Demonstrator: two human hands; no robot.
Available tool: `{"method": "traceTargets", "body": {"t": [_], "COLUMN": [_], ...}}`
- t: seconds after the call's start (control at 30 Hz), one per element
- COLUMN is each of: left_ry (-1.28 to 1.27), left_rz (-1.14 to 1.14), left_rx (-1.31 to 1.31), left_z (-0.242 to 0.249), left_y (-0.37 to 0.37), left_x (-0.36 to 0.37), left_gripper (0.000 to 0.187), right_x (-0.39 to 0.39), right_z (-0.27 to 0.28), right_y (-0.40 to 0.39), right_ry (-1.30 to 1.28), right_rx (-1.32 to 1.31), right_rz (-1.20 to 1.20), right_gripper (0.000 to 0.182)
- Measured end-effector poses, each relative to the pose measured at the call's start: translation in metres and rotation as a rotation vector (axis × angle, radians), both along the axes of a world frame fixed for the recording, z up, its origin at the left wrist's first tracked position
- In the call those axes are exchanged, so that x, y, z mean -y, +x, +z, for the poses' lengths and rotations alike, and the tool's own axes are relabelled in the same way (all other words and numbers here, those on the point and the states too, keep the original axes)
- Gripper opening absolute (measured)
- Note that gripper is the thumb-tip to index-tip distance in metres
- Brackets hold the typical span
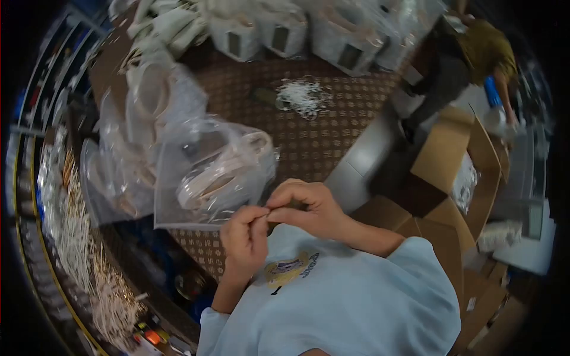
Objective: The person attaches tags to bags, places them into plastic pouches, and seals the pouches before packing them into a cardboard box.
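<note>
In the head view, my left hand [244, 240] and my right hand [312, 207] meet in front of my chest, thumbs and fingertips pinched together. Whatever sits between the fingertips is too small to make out. Just beyond them on the brown patterned table lies a clear plastic bag [169, 202] holding a pale beige item with a looped handle [217, 178]. More pale items in clear plastic [145, 101] stand behind it to the left. A loose heap of white strings [303, 97] lies farther back, beside a small dark green piece [264, 95].
Pale bags with dark panels [282, 35] line the table's far edge. An open cardboard box [442, 157] stands on the right, with another person [484, 50] bending behind it. Bundles of white cords [113, 314] hang along the left, near racks.
</note>
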State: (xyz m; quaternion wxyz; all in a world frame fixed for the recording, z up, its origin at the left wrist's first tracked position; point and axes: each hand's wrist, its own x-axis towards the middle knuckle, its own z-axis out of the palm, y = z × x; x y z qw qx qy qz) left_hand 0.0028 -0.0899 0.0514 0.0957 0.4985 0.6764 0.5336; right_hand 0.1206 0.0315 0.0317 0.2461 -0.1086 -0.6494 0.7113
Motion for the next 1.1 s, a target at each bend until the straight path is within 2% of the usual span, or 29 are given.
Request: {"method": "traceTargets", "body": {"t": [0.07,0.17,0.2,0.33,0.37,0.43,0.47,0.53,0.57,0.63,0.67,0.73,0.77,0.83,0.87,0.93,0.97,1.03,1.1], "left_ry": [-0.006,0.092,0.056,-0.044,-0.117,-0.240,-0.232,-0.332,-0.329,-0.236,-0.233,-0.438,-0.438,-0.397,-0.397,-0.228,-0.225,0.012,-0.008], "left_rz": [-0.062,0.041,0.107,0.221,0.176,0.103,0.117,0.159,0.169,0.347,0.353,0.327,0.332,0.243,0.248,0.158,0.165,0.030,0.055], "left_rx": [0.110,0.222,0.120,-0.076,0.033,0.164,0.163,0.138,0.138,-0.153,-0.160,0.134,0.132,0.077,0.078,0.047,0.050,0.843,0.797], "left_z": [0.002,-0.002,-0.002,-0.014,-0.028,-0.046,-0.052,-0.058,-0.058,-0.050,-0.044,-0.033,-0.038,-0.063,-0.079,-0.094,-0.101,-0.093,-0.094], "left_y": [0.000,-0.011,-0.021,-0.038,-0.040,-0.041,-0.040,-0.041,-0.041,-0.044,-0.047,-0.053,-0.054,-0.060,-0.061,-0.059,-0.060,-0.056,-0.056], "left_x": [0.003,0.010,0.011,-0.005,-0.013,-0.025,-0.030,-0.040,-0.045,-0.055,-0.059,-0.063,-0.063,-0.062,-0.060,-0.054,-0.051,-0.044,-0.045], "left_gripper": [0.009,0.008,0.012,0.017,0.020,0.025,0.025,0.027,0.027,0.027,0.027,0.032,0.032,0.034,0.034,0.026,0.026,0.027,0.025], "right_x": [0.001,-0.004,-0.007,-0.014,-0.019,-0.029,-0.031,-0.034,-0.036,-0.040,-0.041,-0.039,-0.039,-0.042,-0.044,-0.049,-0.053,-0.055,-0.059], "right_z": [0.002,0.006,0.009,0.013,0.007,-0.009,-0.012,-0.014,-0.012,-0.005,-0.007,-0.014,-0.018,-0.026,-0.035,-0.049,-0.051,-0.048,-0.044], "right_y": [-0.002,-0.009,-0.013,-0.053,-0.058,-0.067,-0.066,-0.064,-0.064,-0.065,-0.066,-0.070,-0.072,-0.077,-0.080,-0.083,-0.084,-0.081,-0.082], "right_ry": [-0.048,-0.125,-0.156,-0.008,-0.002,0.351,0.359,0.194,0.197,0.363,0.365,0.442,0.440,0.629,0.630,0.817,0.822,0.656,0.641], "right_rx": [-0.004,0.015,0.007,0.002,0.001,0.262,0.256,0.222,0.218,0.224,0.216,0.012,0.009,0.172,0.170,0.454,0.452,0.236,0.236], "right_rz": [0.098,0.109,0.066,-0.015,0.005,-0.146,-0.133,-0.232,-0.223,-0.254,-0.251,-0.236,-0.232,-0.299,-0.293,-0.233,-0.226,-0.139,-0.100], "right_gripper": [0.015,0.013,0.014,0.016,0.016,0.017,0.017,0.017,0.017,0.016,0.016,0.015,0.015,0.012,0.012,0.013,0.013,0.012,0.011]}}
